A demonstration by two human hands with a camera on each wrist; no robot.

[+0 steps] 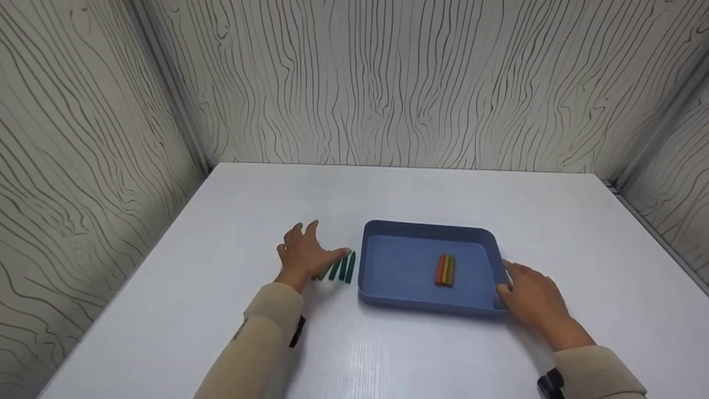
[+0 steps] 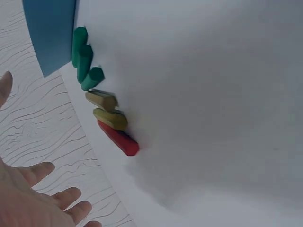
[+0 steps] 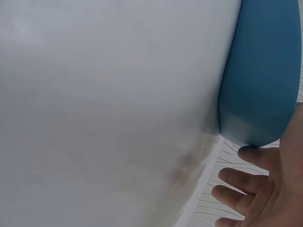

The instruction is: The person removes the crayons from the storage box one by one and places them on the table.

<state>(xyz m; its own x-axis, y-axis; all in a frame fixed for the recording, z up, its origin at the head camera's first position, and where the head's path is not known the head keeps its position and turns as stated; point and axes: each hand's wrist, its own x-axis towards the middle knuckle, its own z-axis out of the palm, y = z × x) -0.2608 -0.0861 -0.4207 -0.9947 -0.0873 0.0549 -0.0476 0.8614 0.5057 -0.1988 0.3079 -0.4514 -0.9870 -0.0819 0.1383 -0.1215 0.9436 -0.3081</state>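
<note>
My left hand (image 1: pixel 304 252) is over a row of crayons on the table, thumb and fingers spread, holding nothing. In the left wrist view the row shows green crayons (image 2: pixel 84 61) nearest the tray, then an olive crayon (image 2: pixel 102 99), a yellow crayon (image 2: pixel 111 118) and a red crayon (image 2: pixel 118 138). A shallow blue tray (image 1: pixel 432 307) stands right of the row. On its floor lie an orange-red crayon (image 1: pixel 440 270), a yellow crayon (image 1: pixel 446 271) and an olive crayon (image 1: pixel 451 270), side by side. My right hand (image 1: pixel 534 296) holds the tray's right side, thumb over the rim, fingers along the outer wall.
The white table (image 1: pixel 388 360) extends around the tray on all sides. Patterned panels (image 1: pixel 376 83) stand behind it and at both sides. Both forearms, in beige sleeves (image 1: pixel 260 338), come in from the front edge.
</note>
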